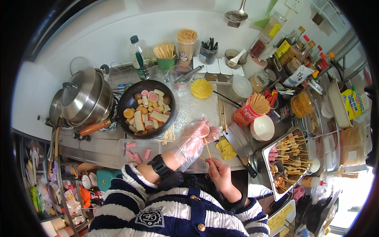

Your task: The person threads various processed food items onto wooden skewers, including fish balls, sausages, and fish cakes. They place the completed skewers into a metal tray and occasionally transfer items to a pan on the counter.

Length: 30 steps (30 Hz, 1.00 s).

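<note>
My left hand [194, 136] wears a clear plastic glove and holds a round pinkish slice [204, 130] at its fingertips. In my right hand [219, 174], which is bare, is a thin wooden skewer [208, 147] whose upper end meets that slice; whether it has pierced it I cannot tell. Further sticks lie close behind the right fingers. On the left stands a dark wok [122, 103] with sausage slices, mushrooms and other cut pieces. Below it, a clear plastic tray [120, 148] holds several pink pieces. A red cup [243, 115] at the right is full of skewers.
A metal tray [268, 174] of filled skewers stands at the right, near a cleaver [237, 139], a knife handle [251, 171], a yellow cloth [226, 148] and a white bowl [262, 128]. A yellow scrubber [201, 88] lies on the counter. A lidded steel pot [86, 94] stands far left.
</note>
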Each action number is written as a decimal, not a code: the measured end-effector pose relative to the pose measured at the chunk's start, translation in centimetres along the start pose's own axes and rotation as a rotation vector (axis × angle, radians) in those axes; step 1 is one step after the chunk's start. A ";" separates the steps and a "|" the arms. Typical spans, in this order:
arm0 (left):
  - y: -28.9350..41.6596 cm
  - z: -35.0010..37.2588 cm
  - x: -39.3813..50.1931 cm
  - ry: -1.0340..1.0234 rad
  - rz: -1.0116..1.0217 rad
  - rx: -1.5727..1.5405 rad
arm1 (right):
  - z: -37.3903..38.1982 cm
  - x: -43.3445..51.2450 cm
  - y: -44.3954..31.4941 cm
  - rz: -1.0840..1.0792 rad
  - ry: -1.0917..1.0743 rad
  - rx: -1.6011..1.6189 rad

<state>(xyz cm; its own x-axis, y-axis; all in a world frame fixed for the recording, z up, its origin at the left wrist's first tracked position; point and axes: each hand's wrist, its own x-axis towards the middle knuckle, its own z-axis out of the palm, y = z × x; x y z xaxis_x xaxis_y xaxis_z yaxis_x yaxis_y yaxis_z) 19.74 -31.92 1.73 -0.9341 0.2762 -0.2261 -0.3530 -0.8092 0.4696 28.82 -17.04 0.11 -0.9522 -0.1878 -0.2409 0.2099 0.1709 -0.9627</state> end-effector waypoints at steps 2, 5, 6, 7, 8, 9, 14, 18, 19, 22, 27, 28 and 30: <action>-0.6 0.0 0.2 0.008 -0.019 -0.028 | -0.2 0.2 0.1 -0.039 0.003 0.030; -1.9 0.1 0.0 0.025 -0.067 -0.004 | -0.3 0.4 0.4 -0.102 0.036 0.029; -2.3 0.0 -0.1 -0.020 -0.044 0.026 | -0.3 0.5 0.4 -0.131 0.052 0.024; -2.8 0.0 -0.2 -0.006 -0.056 0.013 | -0.4 0.6 0.5 -0.120 0.064 0.039; -3.3 0.0 -0.2 0.007 -0.055 0.005 | -0.5 0.7 0.5 -0.108 0.077 0.054; -3.7 -0.1 -0.2 0.021 -0.057 -0.004 | -0.5 0.8 0.5 -0.095 0.092 0.071; -5.6 -1.1 0.4 -0.028 -0.123 -0.023 | -1.4 1.4 0.8 -0.034 0.108 0.071; -6.6 -3.0 1.9 0.024 -0.258 -0.012 | -2.2 2.2 2.1 0.056 0.139 0.097; -6.3 -4.0 2.4 0.015 -0.206 0.165 | -2.5 2.4 2.5 0.088 0.153 0.111; -5.2 -8.0 5.1 0.142 0.088 0.551 | -3.6 3.0 3.5 0.140 0.251 0.185; -3.5 -14.4 10.2 -0.158 0.770 1.933 | -4.2 2.5 4.0 0.229 0.215 0.213; -3.8 -14.9 10.8 -0.195 0.744 2.130 | -4.3 2.5 4.0 0.197 0.202 0.181; -3.6 -15.3 11.4 -0.216 0.660 2.443 | -4.5 2.6 4.1 0.143 0.186 0.120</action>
<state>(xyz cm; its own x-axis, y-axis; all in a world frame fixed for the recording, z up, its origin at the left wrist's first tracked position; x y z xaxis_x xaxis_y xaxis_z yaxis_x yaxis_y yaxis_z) 11.20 -33.79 -15.64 -0.8329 0.5015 0.2338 0.5361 0.8362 0.1161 26.16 -12.47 -3.86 -0.9331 0.0126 -0.3595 0.3595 0.0653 -0.9309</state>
